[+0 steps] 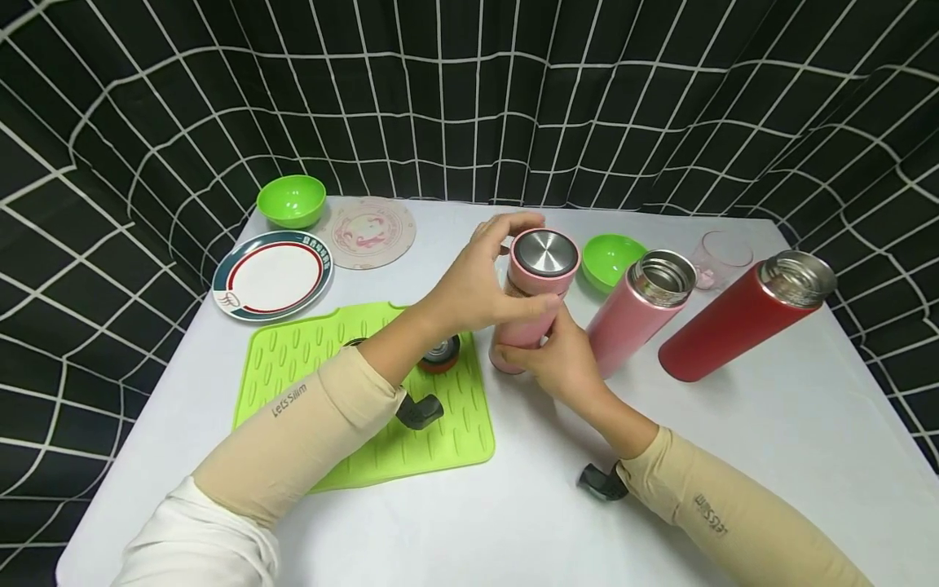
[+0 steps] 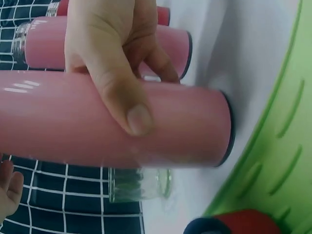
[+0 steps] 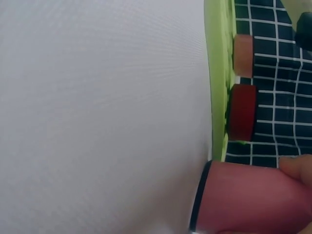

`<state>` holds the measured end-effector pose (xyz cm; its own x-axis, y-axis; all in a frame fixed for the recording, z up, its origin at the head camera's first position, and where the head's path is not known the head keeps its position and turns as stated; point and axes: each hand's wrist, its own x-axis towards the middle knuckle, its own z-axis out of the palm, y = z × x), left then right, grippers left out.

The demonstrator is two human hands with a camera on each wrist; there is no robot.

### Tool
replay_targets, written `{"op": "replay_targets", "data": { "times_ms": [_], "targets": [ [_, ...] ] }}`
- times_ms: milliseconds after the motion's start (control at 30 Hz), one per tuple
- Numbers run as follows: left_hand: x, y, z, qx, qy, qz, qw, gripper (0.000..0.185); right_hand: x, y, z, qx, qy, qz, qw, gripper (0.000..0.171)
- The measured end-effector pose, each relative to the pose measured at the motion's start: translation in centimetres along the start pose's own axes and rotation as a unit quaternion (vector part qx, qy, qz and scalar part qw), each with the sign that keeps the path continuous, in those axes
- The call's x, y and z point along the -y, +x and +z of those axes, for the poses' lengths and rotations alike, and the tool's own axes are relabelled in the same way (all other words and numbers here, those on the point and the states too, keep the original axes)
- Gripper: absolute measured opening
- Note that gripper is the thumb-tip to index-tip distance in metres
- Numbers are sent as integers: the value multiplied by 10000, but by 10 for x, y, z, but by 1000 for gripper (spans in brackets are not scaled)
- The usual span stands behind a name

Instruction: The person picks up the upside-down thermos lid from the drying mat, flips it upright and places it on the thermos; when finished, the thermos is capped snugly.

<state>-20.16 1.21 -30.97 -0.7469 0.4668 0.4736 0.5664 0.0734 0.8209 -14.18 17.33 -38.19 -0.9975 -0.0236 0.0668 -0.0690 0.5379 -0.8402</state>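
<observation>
The left forearm hid part of the green ribbed silicone mat (image 1: 308, 359), so only a sliver of the red lid (image 1: 440, 355) on it showed there (the right wrist view showed two lids on the mat, one red, one pink). The pink steel flask with its pink lid on (image 1: 534, 297) stood upright on the white table (image 1: 770, 440) just right of the mat, long axis vertical, lid upward. The left hand (image 1: 480, 281) curled around its top; the right hand (image 1: 553, 359) gripped its lower body. Three flasks in all: one lidded, plus an open pink flask (image 1: 640, 310) and an open red flask (image 1: 741, 322). Two green bowls, two plates and one clear cup stood behind.
</observation>
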Motion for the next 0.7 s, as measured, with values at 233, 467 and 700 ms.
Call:
{"op": "replay_targets", "data": {
  "times_ms": [233, 467, 700],
  "targets": [
    [0, 1, 0, 38, -26, 58, 10000, 79, -1, -2, 0, -45, -45, 82, 9999, 78],
    [1, 0, 3, 66, 289, 82, 9995, 72, -3, -5, 2, -88, -188, 98, 9997, 77],
    [2, 0, 2, 14, -60, 2, 10000, 77, -3, -1, 3, -68, -213, 2, 9997, 75]
  ]
}}
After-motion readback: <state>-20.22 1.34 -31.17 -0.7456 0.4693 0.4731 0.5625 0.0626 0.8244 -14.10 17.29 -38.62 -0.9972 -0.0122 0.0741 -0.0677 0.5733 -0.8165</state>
